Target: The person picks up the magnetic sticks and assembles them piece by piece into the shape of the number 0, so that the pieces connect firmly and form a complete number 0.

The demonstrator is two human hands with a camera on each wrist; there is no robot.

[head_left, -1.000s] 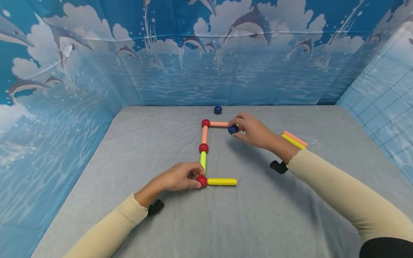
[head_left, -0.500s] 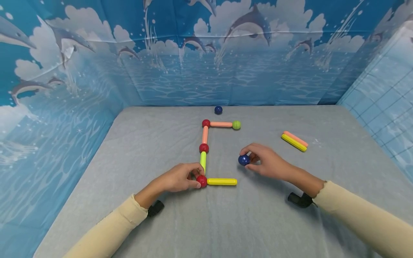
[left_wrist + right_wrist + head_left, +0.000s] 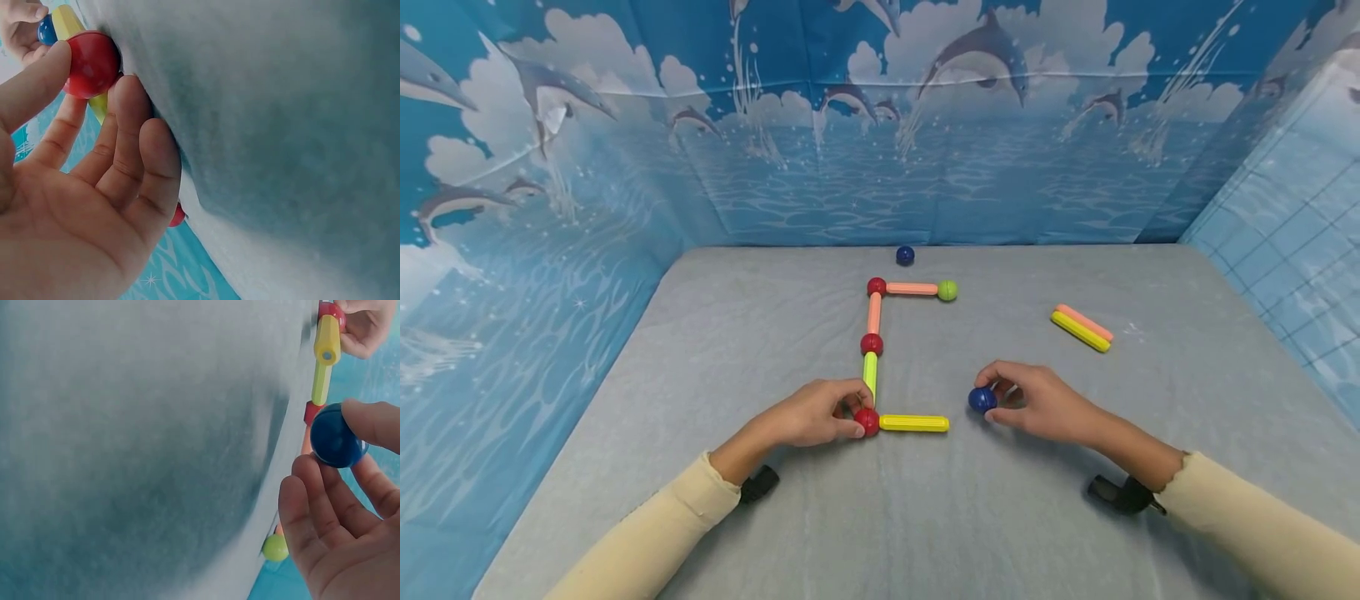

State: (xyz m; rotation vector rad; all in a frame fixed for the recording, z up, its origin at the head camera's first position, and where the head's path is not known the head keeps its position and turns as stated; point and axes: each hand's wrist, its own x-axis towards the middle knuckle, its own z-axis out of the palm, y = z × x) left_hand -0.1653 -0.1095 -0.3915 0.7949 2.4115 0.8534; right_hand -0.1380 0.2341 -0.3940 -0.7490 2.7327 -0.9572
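Grey cloth-covd surface (image 3: 737,333) has, joined in a bent line, 3 red balls (image 3: 872,345), 2 salmon rods (image 3: 912,289), lime rod (image 3: 870,375), yellow rod (image 3: 914,423) & green ball (image 3: 947,290). Blue ball (image 3: 906,256) nr back edge. Off to R, yellow stick (image 3: 1080,332) & salmon stick (image 3: 1086,322), side by side.

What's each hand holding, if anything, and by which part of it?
Right hand: a blue ball, pinched between thumb and fingers on its hand-facing side. Left hand: the nearest red ball, pinched likewise.
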